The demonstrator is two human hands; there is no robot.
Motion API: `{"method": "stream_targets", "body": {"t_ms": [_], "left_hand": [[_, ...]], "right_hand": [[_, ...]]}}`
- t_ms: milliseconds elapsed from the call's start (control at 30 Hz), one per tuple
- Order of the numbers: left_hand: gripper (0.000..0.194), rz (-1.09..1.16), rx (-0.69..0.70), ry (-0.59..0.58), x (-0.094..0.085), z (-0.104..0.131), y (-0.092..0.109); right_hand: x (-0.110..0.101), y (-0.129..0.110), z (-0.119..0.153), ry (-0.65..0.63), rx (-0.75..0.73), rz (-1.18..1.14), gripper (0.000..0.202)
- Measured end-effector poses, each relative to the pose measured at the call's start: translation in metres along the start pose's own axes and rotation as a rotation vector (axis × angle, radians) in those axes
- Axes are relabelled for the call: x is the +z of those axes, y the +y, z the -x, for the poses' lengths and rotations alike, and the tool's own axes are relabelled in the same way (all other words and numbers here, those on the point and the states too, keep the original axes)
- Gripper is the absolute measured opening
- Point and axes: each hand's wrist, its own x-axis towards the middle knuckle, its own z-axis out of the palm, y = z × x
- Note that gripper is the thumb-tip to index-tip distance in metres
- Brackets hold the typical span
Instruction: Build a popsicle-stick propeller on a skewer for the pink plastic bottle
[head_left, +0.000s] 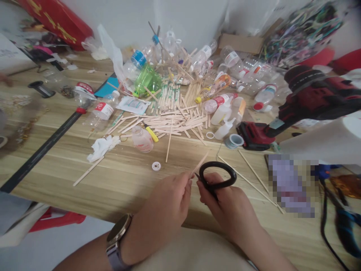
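Observation:
Near the table's front edge, my left hand (172,197) is closed on a thin wooden stick (200,161), whose free end points up and to the right. My right hand (229,203) grips a pair of scissors (233,174) with black handles. One large loop rises above the fingers, and the dark tip reaches the stick beside my left fingertips. Whether the blades touch the stick I cannot tell. A single wooden stick (169,141) lies just beyond my hands, and a small white bottle cap (156,166) sits to the left of it.
A heap of flat wooden sticks (172,122) spreads across the middle, with plastic bottles (201,56) piled behind. A red and black power drill (304,99) stands at the right, near pliers (346,222). An open bottle (142,139) and crumpled tissue (103,146) lie left of centre.

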Motion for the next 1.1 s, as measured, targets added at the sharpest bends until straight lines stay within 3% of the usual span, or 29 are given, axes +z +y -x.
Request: {"method": "stream_targets", "body": {"t_ms": [300,933,1100], "left_hand": [[0.028,0.014,-0.018,-0.017,0.0003,0.0005,0.0028],[0.026,0.031,-0.016,-0.006,-0.0007,0.0025,0.0046],[0.026,-0.008,-0.012,-0.024,-0.0002,0.0035,0.0045]], "right_hand": [[-0.0006,0.0028,0.0024,-0.031,-0.009,-0.001,0.02],[-0.0038,-0.0007,0.0035,0.026,-0.051,0.034,0.024],[-0.002,0.0015,0.0053,-0.028,-0.037,0.042,0.02]]}}
